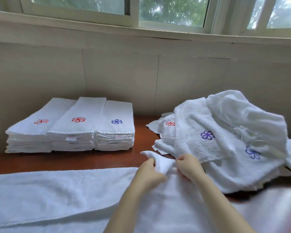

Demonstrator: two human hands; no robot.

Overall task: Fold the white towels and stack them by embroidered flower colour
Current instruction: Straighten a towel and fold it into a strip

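White towel I'm on: laid out flat on the near side, running off to the left of my grip and under both forearms. Its far corner is bunched up between my two hands. No flower showing on it from here, so I can't say yet which stack it's headed for.
Left hand: fingers curled in tight, pinching the raised flap of that corner.
Right hand: right next to the left one, fingers curled, pinching the same towel's edge. I'd guess both hands are this close together so I can find the hem and pull it square before folding.
Loose pile: just beyond and to the right of my right hand, almost at my knuckles. It's a heap of unfolded towels with two blue flowers and one red peeking out. Probably kept that close so the next one is an easy grab.
Folded stacks: well off past my left hand, three side by side and touching, backed against the wall. Far one red, middle one red, blue stack nearest my grip. The flowers face up, so the colours are easy to read.
Wooden table: a reddish-brown strip shows between my grip and the stacks.
Window: up behind everything, with trees outside.
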